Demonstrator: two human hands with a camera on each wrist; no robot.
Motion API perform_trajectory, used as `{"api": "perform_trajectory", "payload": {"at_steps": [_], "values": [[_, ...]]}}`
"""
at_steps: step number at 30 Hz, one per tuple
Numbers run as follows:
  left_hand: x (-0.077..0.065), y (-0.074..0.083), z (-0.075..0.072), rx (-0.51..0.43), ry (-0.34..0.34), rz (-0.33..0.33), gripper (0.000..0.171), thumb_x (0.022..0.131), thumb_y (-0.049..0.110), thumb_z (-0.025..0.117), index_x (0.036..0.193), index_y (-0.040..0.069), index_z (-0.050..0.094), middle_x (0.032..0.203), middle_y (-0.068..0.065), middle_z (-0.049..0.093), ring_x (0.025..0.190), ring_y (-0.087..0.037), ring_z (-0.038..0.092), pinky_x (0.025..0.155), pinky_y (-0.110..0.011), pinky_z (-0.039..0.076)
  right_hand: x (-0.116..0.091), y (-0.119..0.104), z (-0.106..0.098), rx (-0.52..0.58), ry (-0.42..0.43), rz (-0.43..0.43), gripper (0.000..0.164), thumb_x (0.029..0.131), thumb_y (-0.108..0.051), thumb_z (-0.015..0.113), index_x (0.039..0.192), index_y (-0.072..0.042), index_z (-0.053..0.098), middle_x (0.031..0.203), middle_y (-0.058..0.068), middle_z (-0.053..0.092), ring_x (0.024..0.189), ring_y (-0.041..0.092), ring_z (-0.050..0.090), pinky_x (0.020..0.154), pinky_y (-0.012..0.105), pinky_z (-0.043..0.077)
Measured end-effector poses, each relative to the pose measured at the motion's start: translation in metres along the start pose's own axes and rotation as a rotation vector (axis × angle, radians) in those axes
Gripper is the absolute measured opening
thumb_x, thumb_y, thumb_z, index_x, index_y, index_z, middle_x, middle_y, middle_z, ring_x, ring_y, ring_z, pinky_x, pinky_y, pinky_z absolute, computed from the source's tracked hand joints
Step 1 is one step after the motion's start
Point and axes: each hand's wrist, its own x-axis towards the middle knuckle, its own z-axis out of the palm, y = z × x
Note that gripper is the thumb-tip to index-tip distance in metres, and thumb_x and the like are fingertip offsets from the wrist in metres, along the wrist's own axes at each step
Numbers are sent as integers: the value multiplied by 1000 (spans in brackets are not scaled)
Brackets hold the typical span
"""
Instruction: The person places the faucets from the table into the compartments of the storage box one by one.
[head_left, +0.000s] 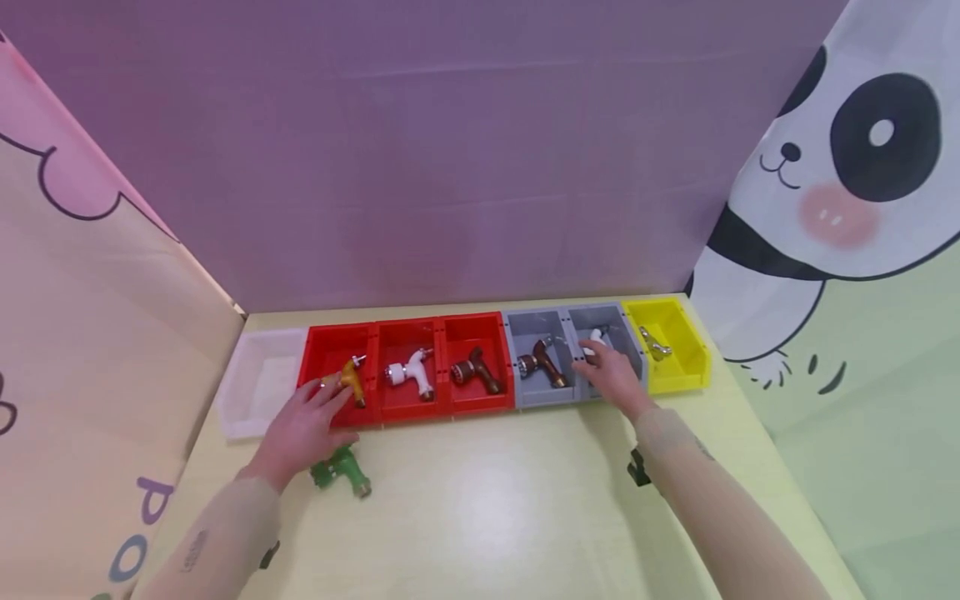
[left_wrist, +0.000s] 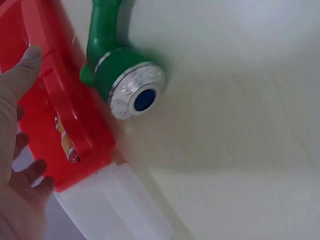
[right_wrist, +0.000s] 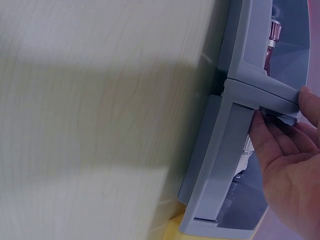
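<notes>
My left hand (head_left: 303, 429) hovers by the leftmost red bin (head_left: 317, 337), fingers spread and relaxed, thumb near its front. An orange-yellow tap (head_left: 352, 383) lies in that bin, partly behind the fingers. Just below the hand, a green tap (head_left: 345, 471) lies on the table; its silver end with a dark blue centre shows in the left wrist view. My right hand (head_left: 613, 375) grips the divider wall of the grey bins (right_wrist: 260, 90), thumb on one side and fingers on the other. A white tap (right_wrist: 243, 162) sits in the right grey bin, mostly hidden from the head view.
A translucent white bin (head_left: 243, 358) stands at the row's left end. White (head_left: 412, 373) and brown (head_left: 477, 371) taps lie in the other red bins, another brown tap (head_left: 546, 362) in the left grey one. The yellow bin (head_left: 693, 367) holds a metallic tap (head_left: 656, 343).
</notes>
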Motion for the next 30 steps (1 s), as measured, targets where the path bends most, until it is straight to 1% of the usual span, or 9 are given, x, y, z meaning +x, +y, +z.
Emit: {"api": "perform_trajectory", "payload": {"at_steps": [5,6,9,11,14,18,21,23,30], "values": [[-19,9,9,-1,-46,-17,95,73,51,89,151,10,51,160,-20,39,143,-49,33,100,-64,50,1,2,1,-4,8,-17,62,104,-35,62,155,-6,41,150,26,50,135,42,53,109,55,46],[-23,11,11,-10,-59,-26,95,74,52,88,151,11,51,160,-19,38,143,-50,33,101,-65,49,1,2,1,-6,9,-20,62,104,-34,62,155,-6,41,149,26,50,135,42,53,109,55,46],[-30,16,17,-48,-86,-49,95,73,56,87,150,13,53,159,-19,40,141,-52,34,99,-65,50,1,3,2,-9,15,-17,61,103,-33,62,154,-7,42,149,26,51,134,42,53,109,55,46],[-34,19,21,-74,-94,-66,93,72,56,88,148,14,55,158,-19,42,139,-52,36,96,-65,53,2,4,3,-14,16,-19,60,104,-32,62,154,-7,42,149,26,51,134,42,53,109,56,46],[-39,23,28,-90,-88,-75,90,72,55,88,146,14,58,156,-20,44,136,-53,40,95,-66,52,2,4,4,-17,17,-16,60,104,-32,62,154,-7,42,149,26,51,134,42,53,109,56,46],[-45,29,38,-44,-90,-69,83,75,54,86,143,14,61,150,-21,50,131,-53,45,99,-68,48,3,5,4,-13,19,-14,60,103,-34,62,154,-8,42,149,26,51,134,42,53,109,56,46],[-50,33,44,0,-97,-69,80,75,56,86,140,15,63,146,-20,54,124,-51,52,99,-67,49,3,5,4,-11,18,-22,60,104,-31,62,154,-7,42,149,26,51,134,43,53,109,56,46],[-53,35,47,17,-97,-74,80,74,57,86,138,14,64,145,-20,55,119,-49,55,96,-66,51,2,5,4,-1,18,-16,59,103,-30,62,154,-8,42,149,26,51,134,42,53,109,56,46],[-57,38,55,22,-82,-94,78,75,56,85,136,12,65,150,-22,50,120,-49,54,95,-66,52,2,3,3,-2,8,-7,61,103,-33,63,155,-8,41,150,25,50,135,42,53,109,55,46]]}}
